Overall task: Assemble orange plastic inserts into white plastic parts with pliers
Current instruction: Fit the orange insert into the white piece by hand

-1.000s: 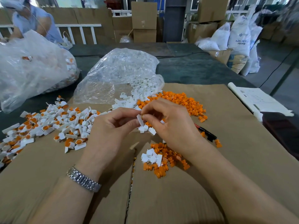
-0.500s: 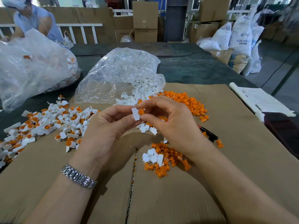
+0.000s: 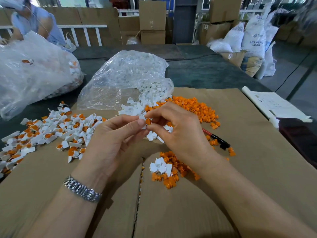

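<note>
1. Two hands meet in the middle of the frame. My left hand pinches a white part with thumb and finger. My right hand pinches an orange insert and holds it right against the white part.
2. A second ago the white part was low, near the small white bits on the cardboard. Half a second ago I had lifted it, and the insert was just beside it. Now the two touch. I think the insert is starting to go in, but I cannot tell if it is all the way in.
3. The pliers lie right of the middle, just behind my right hand. No one holds them. I guess they come next, to squeeze the insert tight.
4. Done pieces lie in a heap at the left. Loose inserts lie above my right hand, and more sit below the middle. The bag of white parts is at the upper middle.
</note>
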